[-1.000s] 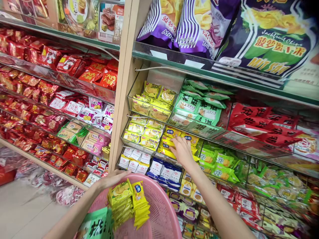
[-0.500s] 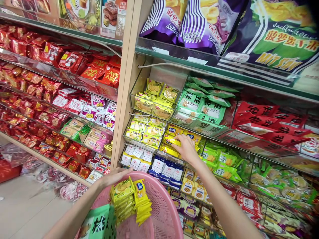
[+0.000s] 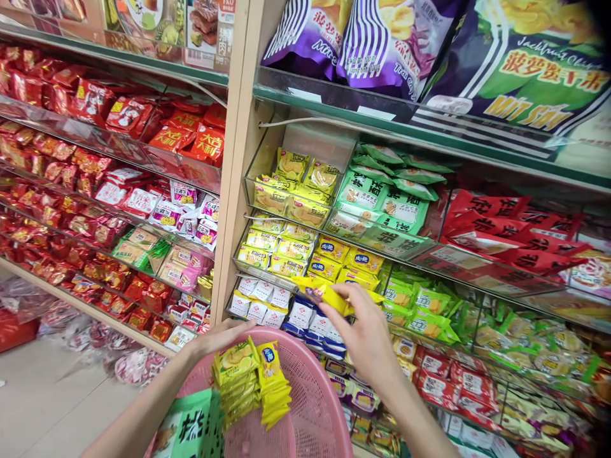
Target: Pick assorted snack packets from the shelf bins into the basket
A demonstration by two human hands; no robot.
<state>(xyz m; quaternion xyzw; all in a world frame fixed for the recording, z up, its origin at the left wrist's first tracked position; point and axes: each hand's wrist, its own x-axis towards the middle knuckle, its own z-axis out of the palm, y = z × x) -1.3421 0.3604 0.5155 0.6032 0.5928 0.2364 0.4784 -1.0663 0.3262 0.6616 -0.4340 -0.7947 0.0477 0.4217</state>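
My right hand [image 3: 370, 334] pinches a yellow snack packet [image 3: 321, 294] between thumb and fingers, out in front of the shelf. My left hand [image 3: 217, 337] rests over the left rim of a pink plastic basket [image 3: 329, 394], holding it with outstretched fingers; its thumb is hidden. Inside the basket lie a stack of yellow cracker packets [image 3: 236, 369], a row of yellow packets with blue labels [image 3: 273, 381] and green packets [image 3: 188, 423]. More yellow packets with blue labels [image 3: 329, 249] fill a shelf compartment behind my right hand.
Clear-fronted compartments hold yellow biscuit packets [image 3: 292, 165], green packets [image 3: 382, 200] and red packets [image 3: 506, 222]. Large chip bags [image 3: 382, 44] stand above. A wooden upright [image 3: 231, 172] separates these from red-wrapped sweets [image 3: 133, 114] at left. Glass shelf edges jut out.
My right hand has drawn back from the compartment, down and towards me, bringing out a yellow snack packet. My left hand and the basket stay nearly in place.
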